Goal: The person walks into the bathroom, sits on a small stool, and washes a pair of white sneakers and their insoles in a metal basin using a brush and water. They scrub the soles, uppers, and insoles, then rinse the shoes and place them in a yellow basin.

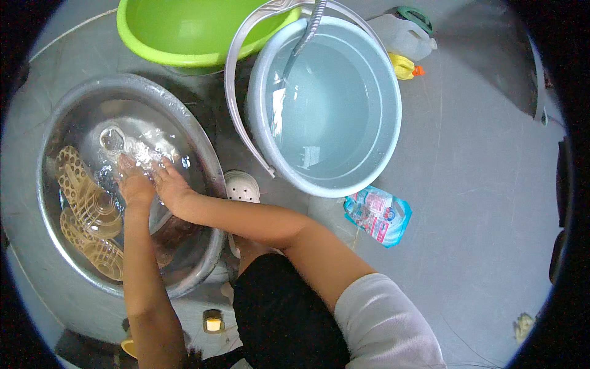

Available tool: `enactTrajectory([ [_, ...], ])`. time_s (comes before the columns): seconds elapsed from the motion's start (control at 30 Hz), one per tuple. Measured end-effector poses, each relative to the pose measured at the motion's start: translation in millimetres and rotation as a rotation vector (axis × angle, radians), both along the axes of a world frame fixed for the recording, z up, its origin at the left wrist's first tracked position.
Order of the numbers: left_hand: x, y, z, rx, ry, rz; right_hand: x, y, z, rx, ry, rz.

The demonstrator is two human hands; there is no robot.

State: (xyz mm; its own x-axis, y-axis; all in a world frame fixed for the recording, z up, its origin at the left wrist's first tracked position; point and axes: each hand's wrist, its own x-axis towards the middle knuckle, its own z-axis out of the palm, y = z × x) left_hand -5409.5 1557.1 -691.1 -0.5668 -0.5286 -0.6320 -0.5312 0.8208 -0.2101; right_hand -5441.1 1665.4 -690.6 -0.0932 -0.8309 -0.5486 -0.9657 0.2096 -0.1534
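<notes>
Both of my hands reach into a large metal basin (209, 152) holding water. My left hand (133, 182) points forward, its fingertips blurred by the rippling surface. Beside it, my right hand (171, 187) spreads its fingers at the water. Just ahead of the fingertips lies a pale, shiny thing (154, 143) with a ring-shaped part (112, 138); splashing hides what it is and whether either hand touches it. Left of my hands, several beige translucent slippers (92, 198) with round holes rest against the basin's side. A dark reddish-brown thing (175, 235) shows beneath my right wrist.
A light blue bucket (394, 138) of water stands right of the basin, with a flexible metal hose (311, 32) in it. Behind is a green tub (203, 60). A detergent pouch (380, 217), a yellow bottle (402, 67) and a translucent jug (403, 39) are on the floor.
</notes>
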Motion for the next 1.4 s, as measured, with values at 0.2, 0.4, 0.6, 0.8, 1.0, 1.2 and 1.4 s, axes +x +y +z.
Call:
enactTrajectory([
  [0.2,24,-12,-7,-0.013,0.168,-0.16,3,21,16,-0.174,0.076,-0.218],
  [0.4,4,-3,-4,0.12,0.038,0.056,-45,60,48,-0.227,0.083,-0.12],
  [0.6,41,-4,18,0.216,0.752,0.108,-20,54,48,-0.588,-0.391,-0.107],
  [0.8,88,52,62,0.295,0.98,0.284,-23,44,52,-0.622,-0.527,-0.39],
  [1.0,123,87,46,0.177,0.621,0.2,-23,46,51,-0.677,-0.482,-0.405],
  [1.2,124,60,-3,0.056,0.57,0.207,-14,39,52,-0.485,-0.337,-0.283],
  [1.4,115,51,-7,0.281,0.457,0.38,-9,46,30,-0.015,-0.352,-0.224],
])
